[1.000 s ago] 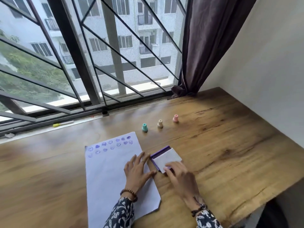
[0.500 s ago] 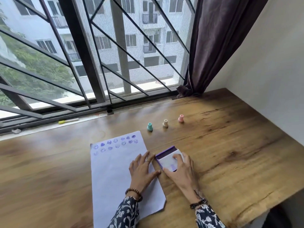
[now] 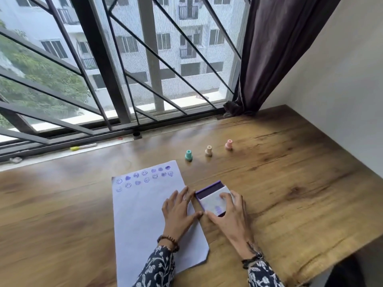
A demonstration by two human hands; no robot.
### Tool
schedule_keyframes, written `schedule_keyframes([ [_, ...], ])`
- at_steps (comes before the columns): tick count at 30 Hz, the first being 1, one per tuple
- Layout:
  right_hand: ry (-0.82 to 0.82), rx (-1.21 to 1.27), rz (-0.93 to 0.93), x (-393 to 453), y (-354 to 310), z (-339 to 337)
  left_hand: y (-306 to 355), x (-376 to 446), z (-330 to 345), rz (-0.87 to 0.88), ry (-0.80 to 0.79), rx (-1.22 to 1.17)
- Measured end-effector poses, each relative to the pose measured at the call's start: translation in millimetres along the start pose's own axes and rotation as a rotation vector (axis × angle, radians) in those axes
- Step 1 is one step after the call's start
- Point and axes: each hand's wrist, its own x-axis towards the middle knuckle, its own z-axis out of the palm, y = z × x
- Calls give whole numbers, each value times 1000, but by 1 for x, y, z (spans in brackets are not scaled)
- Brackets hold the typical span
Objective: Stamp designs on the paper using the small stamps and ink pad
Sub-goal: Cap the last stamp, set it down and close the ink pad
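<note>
A white paper (image 3: pixel 143 214) lies on the wooden desk, with two rows of purple stamped faces and hearts along its far edge. My left hand (image 3: pixel 178 212) rests flat on the paper's right side, fingers spread. Just right of it sits the purple ink pad (image 3: pixel 211 194), its white lid almost covering it and a dark strip of pad showing at the far end. My right hand (image 3: pixel 230 216) lies on the lid, thumb at its near edge. Three small stamps stand farther back: teal (image 3: pixel 188 155), beige (image 3: pixel 208 151) and pink (image 3: pixel 228 145).
The wooden desk (image 3: pixel 290 183) ends at a window with dark bars at the back and a white wall on the right. A dark curtain (image 3: pixel 269 59) hangs in the back right corner. A yellow-capped marker (image 3: pixel 83 147) lies on the sill.
My right hand has moved from the ink pad's near corner onto its lid, and the lid has come down over most of the pad. My left hand has stayed flat on the paper.
</note>
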Motion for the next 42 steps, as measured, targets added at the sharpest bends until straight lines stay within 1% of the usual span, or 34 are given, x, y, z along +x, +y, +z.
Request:
schedule_keyframes([
  [13,-1,-97,20,7,-1,4,-1,1,2,8,15,6],
  [19,-28,-97,-4,18,-2,9,-1,0,1,11,23,-6],
  [26,-6,-103,-23,25,-5,11,0,0,1,14,33,-16],
  [29,2,-69,-28,24,0,11,-1,-1,1,13,35,-35],
  [34,3,112,-24,22,13,7,2,-3,0,6,74,-87],
  [38,50,104,-22,21,18,9,9,-3,-3,-23,108,-143],
  [40,92,95,-13,24,19,10,16,0,-4,-3,132,-98],
  [42,129,107,0,31,23,8,28,8,-3,53,147,-33],
])
